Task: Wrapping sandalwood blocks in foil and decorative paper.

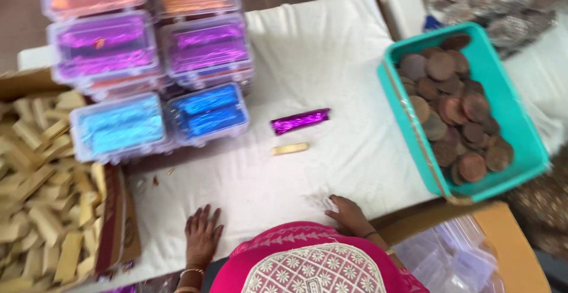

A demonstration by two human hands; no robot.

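My left hand [202,235] lies flat on the white cloth [307,56] with its fingers spread and nothing in it. My right hand [349,214] rests on the cloth near the front edge, its fingertips at a small clear film piece [318,201]. Farther out on the cloth lie a bare tan bar [290,149] and, just beyond it, a bar wrapped in purple foil [300,121]. Both bars are well out of reach of the fingers. My pink embroidered garment [313,263] fills the bottom centre.
A teal basket [520,133] of brown round discs stands at the right. Stacked clear boxes of purple [106,44], blue [207,112] and orange foil stand at the back left. A cardboard box of tan bars [41,198] is at the left. Clear bags [449,257] lie at the bottom right.
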